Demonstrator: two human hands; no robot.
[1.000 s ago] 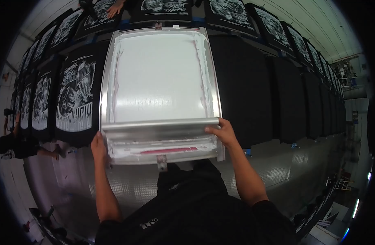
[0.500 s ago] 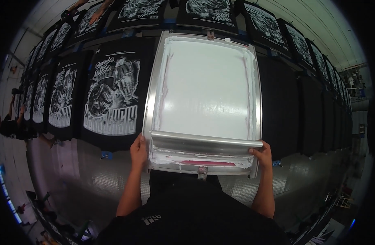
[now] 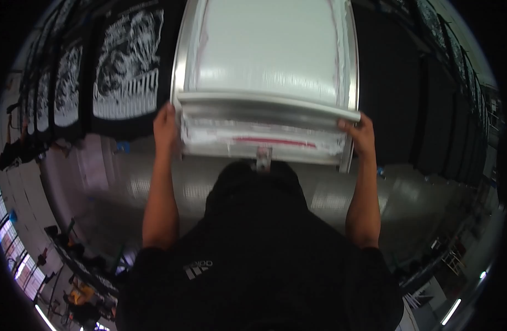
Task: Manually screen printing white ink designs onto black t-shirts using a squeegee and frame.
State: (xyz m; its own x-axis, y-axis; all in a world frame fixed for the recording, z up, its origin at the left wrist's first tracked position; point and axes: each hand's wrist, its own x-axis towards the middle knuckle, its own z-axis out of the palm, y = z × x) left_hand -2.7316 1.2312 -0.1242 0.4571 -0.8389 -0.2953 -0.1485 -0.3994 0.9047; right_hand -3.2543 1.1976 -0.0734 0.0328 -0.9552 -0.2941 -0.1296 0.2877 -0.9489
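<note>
We seem to be at a steadying step: our left hand grips the left edge of the metal frame, our right hand clasps the bar across the frame's near part; the next move likely calls for even, matched hands.

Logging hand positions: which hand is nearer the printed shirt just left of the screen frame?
Left. The left hand holds the screen frame's left side, by the printed shirt's lower right corner; the right hand is across, at the metal bar's right end.
</note>
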